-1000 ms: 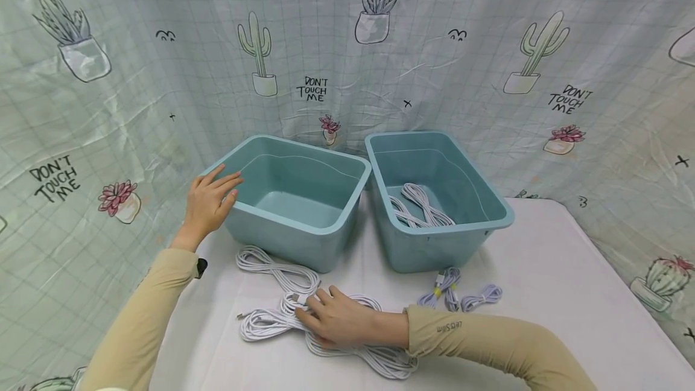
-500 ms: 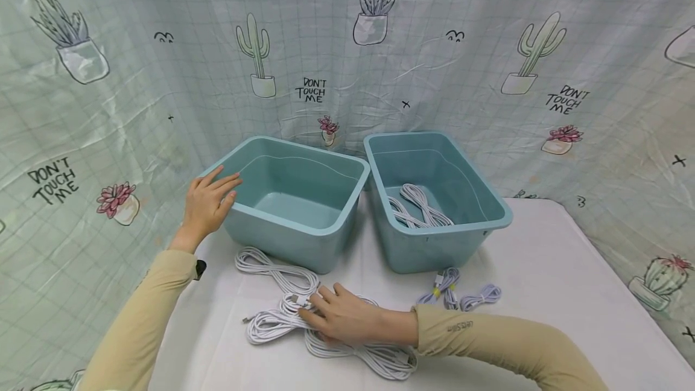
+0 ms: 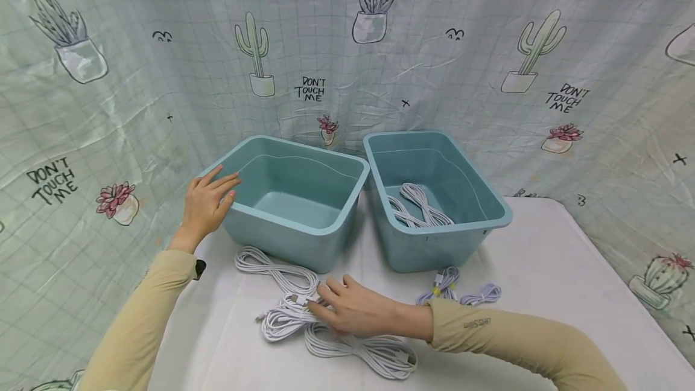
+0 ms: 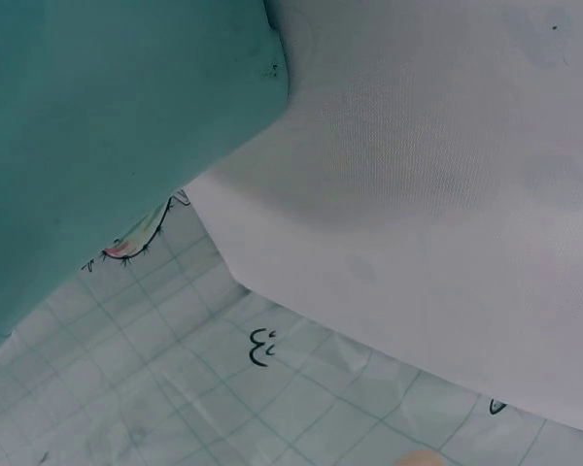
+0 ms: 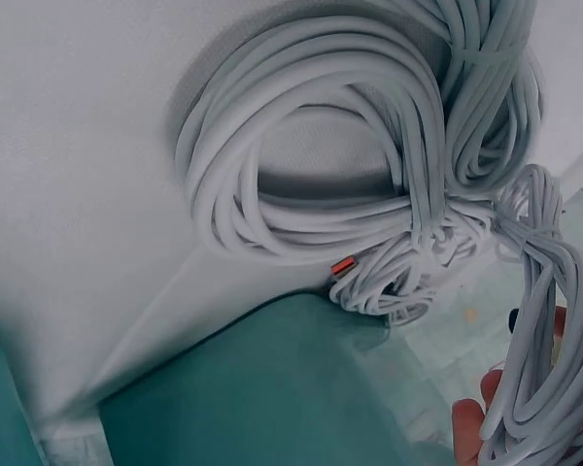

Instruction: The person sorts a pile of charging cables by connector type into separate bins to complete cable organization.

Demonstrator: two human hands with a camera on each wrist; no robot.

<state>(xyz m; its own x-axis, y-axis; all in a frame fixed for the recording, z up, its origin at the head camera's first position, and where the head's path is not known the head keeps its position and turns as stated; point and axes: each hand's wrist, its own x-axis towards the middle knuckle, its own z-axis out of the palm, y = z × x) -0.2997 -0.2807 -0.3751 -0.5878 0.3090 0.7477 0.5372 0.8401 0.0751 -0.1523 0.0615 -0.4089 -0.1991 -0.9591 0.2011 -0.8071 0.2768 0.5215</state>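
My right hand [image 3: 355,309] holds a bundled white cable [image 3: 283,322] over the near middle of the table. In the right wrist view its fingers [image 5: 471,427] curl round the coiled cable [image 5: 549,349]. Another white cable bundle [image 3: 382,359] lies below that hand, and a further looped white cable [image 3: 263,263] rests by the left bin. My left hand [image 3: 206,201] rests on the near left rim of the blue-green left bin [image 3: 277,235], its fingers extended over the edge. The left wrist view shows mostly the bin's side wall [image 4: 107,126].
To the right stands a second blue-green bin [image 3: 434,253] with white cables [image 3: 426,210] inside. In front of it lie small lilac cables [image 3: 481,295], one tied with yellow. A cactus-print curtain [image 3: 326,35] hangs round the white table [image 3: 543,270].
My right hand has shifted right and slightly away from me, drawing the white cable along with it. The left hand stays on the bin rim.
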